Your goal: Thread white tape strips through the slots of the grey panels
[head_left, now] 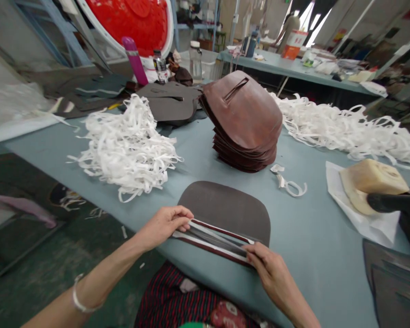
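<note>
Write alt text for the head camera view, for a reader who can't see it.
The left hand and right hand hold the edges of a white-and-maroon-bound slit in a rounded dark brown leather panel on a grey-blue table. Beyond it sits a stack of reddish-brown leather pieces, between two heaps of white strips.

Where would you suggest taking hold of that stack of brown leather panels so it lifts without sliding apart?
From the near side, slip the fingers under the stack at its rounded edge: the panels fan out and tilt, so a top pinch could slip.
</note>
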`<state>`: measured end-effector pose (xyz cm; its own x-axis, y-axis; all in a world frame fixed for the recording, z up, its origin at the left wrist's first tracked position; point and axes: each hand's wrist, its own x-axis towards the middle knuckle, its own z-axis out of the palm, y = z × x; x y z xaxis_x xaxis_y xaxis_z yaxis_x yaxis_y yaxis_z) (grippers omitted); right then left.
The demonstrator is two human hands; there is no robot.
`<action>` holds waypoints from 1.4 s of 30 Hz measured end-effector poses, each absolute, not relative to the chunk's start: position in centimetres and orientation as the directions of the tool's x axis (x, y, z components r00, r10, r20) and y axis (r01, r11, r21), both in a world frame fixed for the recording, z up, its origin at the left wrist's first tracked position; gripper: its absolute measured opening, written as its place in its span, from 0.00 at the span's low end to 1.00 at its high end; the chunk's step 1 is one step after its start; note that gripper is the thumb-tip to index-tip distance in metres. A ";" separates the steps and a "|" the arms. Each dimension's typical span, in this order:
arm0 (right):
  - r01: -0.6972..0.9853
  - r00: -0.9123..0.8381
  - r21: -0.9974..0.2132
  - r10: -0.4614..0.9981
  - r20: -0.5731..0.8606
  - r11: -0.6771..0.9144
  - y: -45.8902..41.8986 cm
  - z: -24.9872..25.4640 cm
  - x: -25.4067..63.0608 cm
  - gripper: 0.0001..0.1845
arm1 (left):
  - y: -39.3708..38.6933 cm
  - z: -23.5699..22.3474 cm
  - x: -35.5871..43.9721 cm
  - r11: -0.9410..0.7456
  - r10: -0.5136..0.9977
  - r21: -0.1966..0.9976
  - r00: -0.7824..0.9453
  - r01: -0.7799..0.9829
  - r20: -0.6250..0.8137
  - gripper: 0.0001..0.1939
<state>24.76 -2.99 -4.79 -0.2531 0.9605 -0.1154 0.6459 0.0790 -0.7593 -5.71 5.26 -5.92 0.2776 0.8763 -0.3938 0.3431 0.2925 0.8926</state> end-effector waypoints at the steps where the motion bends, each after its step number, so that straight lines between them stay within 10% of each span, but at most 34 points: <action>1: 0.654 -0.234 -0.755 0.961 -0.149 0.042 -3.3 -5.2 24.8 0.15 | 4.9 -5.9 -6.0 0.308 0.869 0.883 0.273 0.353 -0.412 0.12; 8: 0.772 0.076 -0.611 0.981 -0.181 -0.173 -4.5 -7.7 24.6 0.22 | 3.7 -6.3 -6.2 0.176 0.934 0.824 0.173 0.539 -0.313 0.08; 31: 0.754 0.085 -0.613 0.961 -0.264 -0.235 -4.9 -8.7 25.5 0.20 | 3.6 -7.6 -5.2 0.133 0.964 0.686 0.067 0.716 -0.256 0.06; 42: 0.718 0.133 -0.638 0.955 -0.265 -0.277 -4.8 -8.0 25.4 0.15 | 0.9 -7.8 -4.1 -0.224 0.974 0.439 0.210 0.870 0.079 0.06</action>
<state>25.37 -4.77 -7.99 0.1329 0.9550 -0.2652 0.7182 -0.2772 -0.6382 -4.05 0.88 -7.82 0.2102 0.9744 0.0794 0.8705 -0.2235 0.4385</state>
